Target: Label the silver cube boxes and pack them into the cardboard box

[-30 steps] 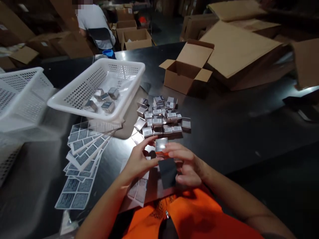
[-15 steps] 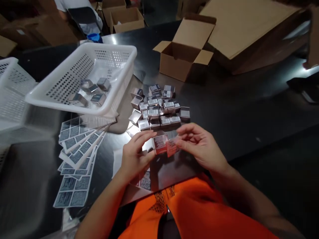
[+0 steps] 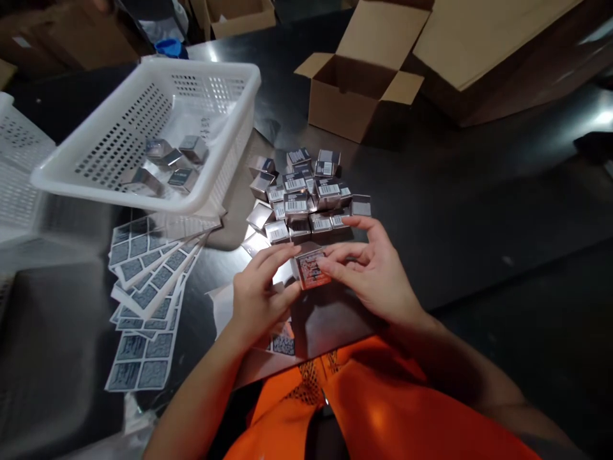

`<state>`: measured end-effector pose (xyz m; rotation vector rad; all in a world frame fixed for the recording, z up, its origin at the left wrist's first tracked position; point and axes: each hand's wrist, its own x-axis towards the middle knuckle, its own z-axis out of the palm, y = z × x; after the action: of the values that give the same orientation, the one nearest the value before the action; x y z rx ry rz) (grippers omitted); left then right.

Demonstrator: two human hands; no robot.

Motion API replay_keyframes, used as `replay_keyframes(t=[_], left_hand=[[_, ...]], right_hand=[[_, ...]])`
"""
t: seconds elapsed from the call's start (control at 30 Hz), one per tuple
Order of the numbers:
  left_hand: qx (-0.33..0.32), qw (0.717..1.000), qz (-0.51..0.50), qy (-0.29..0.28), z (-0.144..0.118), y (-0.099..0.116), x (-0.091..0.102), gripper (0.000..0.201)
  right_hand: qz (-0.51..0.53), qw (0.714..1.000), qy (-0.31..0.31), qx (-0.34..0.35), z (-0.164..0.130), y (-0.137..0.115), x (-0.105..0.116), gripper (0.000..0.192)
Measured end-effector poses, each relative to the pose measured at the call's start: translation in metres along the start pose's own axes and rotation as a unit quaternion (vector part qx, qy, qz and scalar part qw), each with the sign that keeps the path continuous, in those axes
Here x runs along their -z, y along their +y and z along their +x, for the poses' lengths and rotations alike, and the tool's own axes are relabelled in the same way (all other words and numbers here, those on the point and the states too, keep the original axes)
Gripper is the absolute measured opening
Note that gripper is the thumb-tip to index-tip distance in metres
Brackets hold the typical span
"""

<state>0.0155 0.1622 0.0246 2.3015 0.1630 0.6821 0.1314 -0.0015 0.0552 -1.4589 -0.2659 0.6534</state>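
Note:
My left hand [image 3: 263,291] grips a small shiny box [image 3: 297,271] by its left side, fingers on the top edge and thumb below. Over the face turned towards me lies a see-through sticker [image 3: 312,268] with dark print, reflecting orange. The thumb and fingertips of my right hand [image 3: 371,268] pinch the sticker's right edge against the box. Just beyond my hands sits a cluster of similar small boxes [image 3: 295,206], several showing barcodes. Beneath my left wrist is a partly hidden sticker sheet [image 3: 283,345] with pale backing paper.
Fanned sticker sheets [image 3: 143,348] lie at the left. Behind them stands a white perforated basket [image 3: 186,203] with several small boxes inside. An open carton [image 3: 335,108] is at the back, beside a large cardboard box [image 3: 479,38]. Another white basket [image 3: 19,160] stands far left.
My right hand has brought the see-through sticker leftwards onto the box's face; before, it was held apart at the box's right side. My left hand keeps its grip. The view has shifted slightly.

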Motion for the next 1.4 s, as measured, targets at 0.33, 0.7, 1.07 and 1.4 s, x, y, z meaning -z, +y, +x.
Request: replay_keyframes(t=[0.33,0.7,1.07,1.4], left_hand=[[-0.004,1.0,0.005,0.0,-0.0011,-0.0019,0.0,0.036],[-0.001,1.0,0.015,-0.002,-0.0009,-0.0018,0.0008,0.035],[0.003,1.0,0.03,0.004,-0.0004,-0.0023,0.0011,0.034],[-0.009,1.0,0.014,0.008,-0.0008,-0.0028,0.0004,0.037]], right_hand=[[-0.002,1.0,0.01,0.008,0.0001,0.0033,-0.0008,0.07],[-0.003,1.0,-0.021,-0.004,0.004,0.0018,0.0026,0.071],[-0.006,1.0,-0.001,0.001,0.0028,0.0021,-0.0024,0.07],[-0.004,1.0,0.007,0.006,0.0036,0.004,-0.0021,0.069]])
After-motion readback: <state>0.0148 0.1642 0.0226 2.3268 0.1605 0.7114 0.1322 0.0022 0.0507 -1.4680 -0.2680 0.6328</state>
